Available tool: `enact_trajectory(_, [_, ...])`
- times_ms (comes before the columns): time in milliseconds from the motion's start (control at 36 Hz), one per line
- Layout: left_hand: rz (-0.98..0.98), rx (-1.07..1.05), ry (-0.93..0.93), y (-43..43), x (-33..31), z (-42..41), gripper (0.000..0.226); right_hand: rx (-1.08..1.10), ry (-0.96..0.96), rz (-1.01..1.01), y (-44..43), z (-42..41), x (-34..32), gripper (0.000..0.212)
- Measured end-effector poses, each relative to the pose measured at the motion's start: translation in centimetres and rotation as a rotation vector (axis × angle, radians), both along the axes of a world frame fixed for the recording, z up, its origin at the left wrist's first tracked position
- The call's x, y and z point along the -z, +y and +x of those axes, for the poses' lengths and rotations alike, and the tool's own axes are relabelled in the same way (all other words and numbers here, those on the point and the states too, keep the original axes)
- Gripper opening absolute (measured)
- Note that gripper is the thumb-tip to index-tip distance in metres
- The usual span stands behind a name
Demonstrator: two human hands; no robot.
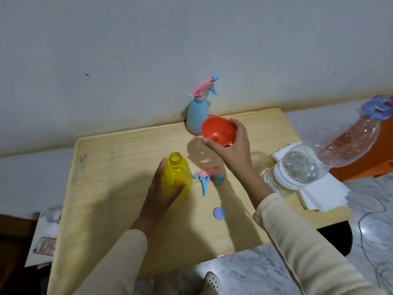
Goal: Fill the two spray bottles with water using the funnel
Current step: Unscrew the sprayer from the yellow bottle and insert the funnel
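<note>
— On the desk (119, 209), where are we?
— Left hand (162, 191) grips the uncapped yellow bottle (177, 167); right hand (232, 151) holds the funnel (218, 129), raised near the blue bottle (197, 114).
— Next?
— Probably seat the spout squarely in the yellow neck, then pour.

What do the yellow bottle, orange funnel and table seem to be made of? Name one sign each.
Yellow bottle: translucent plastic, probably; light glows through it, moulded threads at the neck.
Orange funnel: opaque smooth plastic, by its even moulded colour.
Table: pale wood or wood-look laminate; grain lines show.
</note>
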State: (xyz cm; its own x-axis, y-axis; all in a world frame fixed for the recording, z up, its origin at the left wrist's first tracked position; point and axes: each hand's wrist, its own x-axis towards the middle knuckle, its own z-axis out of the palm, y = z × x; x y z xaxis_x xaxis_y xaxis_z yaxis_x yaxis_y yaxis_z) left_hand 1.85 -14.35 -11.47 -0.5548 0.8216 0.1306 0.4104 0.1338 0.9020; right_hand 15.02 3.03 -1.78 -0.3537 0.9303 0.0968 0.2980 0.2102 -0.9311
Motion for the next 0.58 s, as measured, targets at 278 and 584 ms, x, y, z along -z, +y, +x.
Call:
enact_trajectory(278, [-0.016,-0.128,0.005,0.2,-0.4,1.3,0.09,-0.37,0.195,-0.112,-6.2,-1.1,-4.7,0.087])
enact_trajectory(584, [-0.013,-0.117,-0.071,-0.2,-0.9,2.2,0.076,-0.456,0.069,-0.074,-7.1,-1.6,-3.2,0.084])
